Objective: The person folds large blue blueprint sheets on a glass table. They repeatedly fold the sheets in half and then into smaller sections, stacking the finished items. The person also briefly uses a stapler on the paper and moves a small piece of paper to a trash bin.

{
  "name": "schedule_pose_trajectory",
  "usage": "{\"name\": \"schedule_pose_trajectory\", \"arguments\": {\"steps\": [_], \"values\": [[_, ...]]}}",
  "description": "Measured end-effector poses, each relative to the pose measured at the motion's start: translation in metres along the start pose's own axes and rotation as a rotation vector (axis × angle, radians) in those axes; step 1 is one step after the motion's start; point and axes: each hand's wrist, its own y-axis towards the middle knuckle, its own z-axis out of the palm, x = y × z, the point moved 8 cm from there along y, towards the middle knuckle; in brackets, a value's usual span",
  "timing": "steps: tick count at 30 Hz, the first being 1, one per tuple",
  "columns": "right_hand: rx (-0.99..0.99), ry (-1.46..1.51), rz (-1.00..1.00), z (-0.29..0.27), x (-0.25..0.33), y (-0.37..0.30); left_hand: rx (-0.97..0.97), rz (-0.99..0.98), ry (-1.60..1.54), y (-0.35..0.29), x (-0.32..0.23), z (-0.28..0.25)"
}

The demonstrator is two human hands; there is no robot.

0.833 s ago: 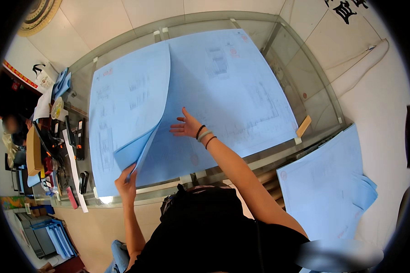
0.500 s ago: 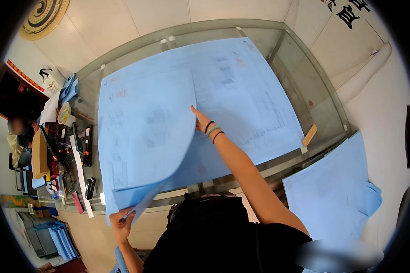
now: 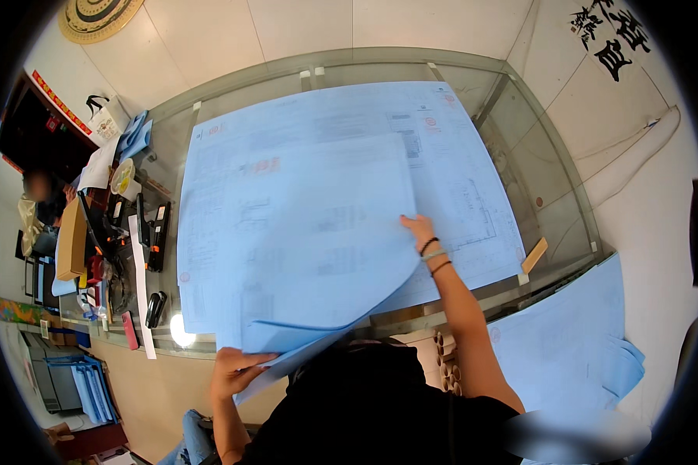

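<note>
A large blue drawing sheet with faint printed plans is partly lifted and curls along its near edge. Beneath it, another blue printed sheet lies flat on the glass table. My left hand pinches the near left corner of the lifted sheet, just past the table's front edge. On the sheet's right edge, my right hand grips with its fingers partly hidden behind the paper. Bracelets circle my right wrist.
A wooden block sits at the table's right front corner. More blue sheets are stacked at the right. Staplers, a white paper strip and a cardboard box crowd the left. A person is farther left.
Both hands have moved right with the lifted sheet, whose right edge now reaches farther across the sheet below. The view has shifted slightly.
</note>
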Motion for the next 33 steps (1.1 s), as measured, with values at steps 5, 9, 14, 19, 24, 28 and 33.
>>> {"name": "schedule_pose_trajectory", "arguments": {"steps": [5,9,14,19,24,28,33], "values": [[-0.274,-0.071,-0.08,-0.118,0.034,-0.039,0.174,0.209,0.073,0.046,-0.018,0.032],[-0.454,0.005,-0.116,-0.175,0.037,-0.074,0.178,0.359,0.149,0.078,-0.041,0.042],[-0.773,0.183,-0.133,-0.193,-0.013,-0.117,0.171,0.286,0.344,0.094,-0.013,0.015],[-0.821,0.499,-0.073,-0.108,-0.094,-0.139,0.013,-0.007,0.276,0.079,0.046,-0.068],[-0.337,0.743,0.229,0.012,-0.138,-0.171,-0.182,-0.054,0.398,0.037,0.12,-0.153],[-0.022,0.685,0.432,0.064,-0.178,-0.193,-0.175,-0.05,0.432,0.003,0.194,-0.183],[0.156,0.644,0.613,0.077,-0.184,-0.217,-0.261,-0.171,0.314,-0.024,0.263,-0.222]]}}
